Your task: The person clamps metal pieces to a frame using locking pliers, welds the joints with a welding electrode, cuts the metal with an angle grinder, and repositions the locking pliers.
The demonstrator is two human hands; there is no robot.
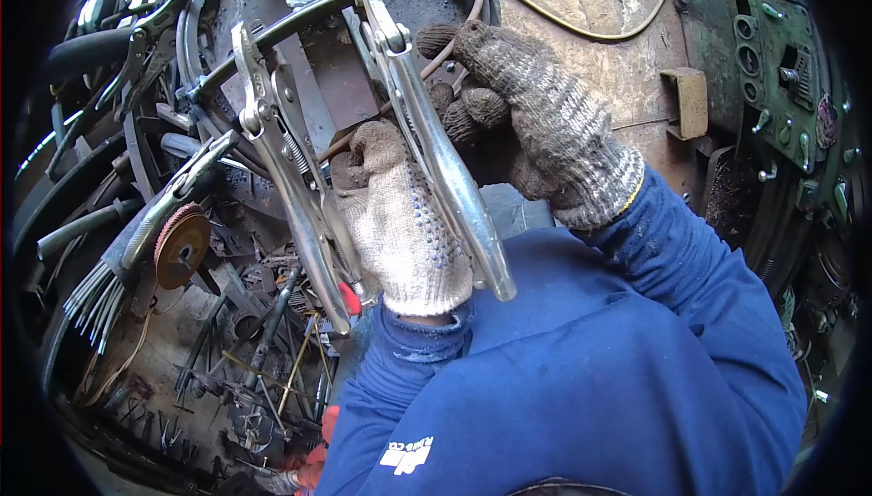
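Two knitted work gloves cover my hands. My left hand (404, 223), in the paler glove with blue dots, is closed around the lower end of a thin brown rod (466, 19). Higher up, my right hand (545, 119), in a darker glove, has its fingers curled about the same rod; its grip is partly hidden. A pair of locking pliers (431, 146) passes in front of my left hand, jaws on a curved metal bar (313, 14). More locking pliers (295, 187) hang from that bar, left of my left hand.
At the left are metal tubes, clamps, a bundle of thin rods (95, 301) and a round abrasive disc (182, 246). Scrap litters the floor below. A green machine panel (786, 83) stands right, near a short rusty channel piece (686, 104). A cable (618, 37) crosses the brown surface.
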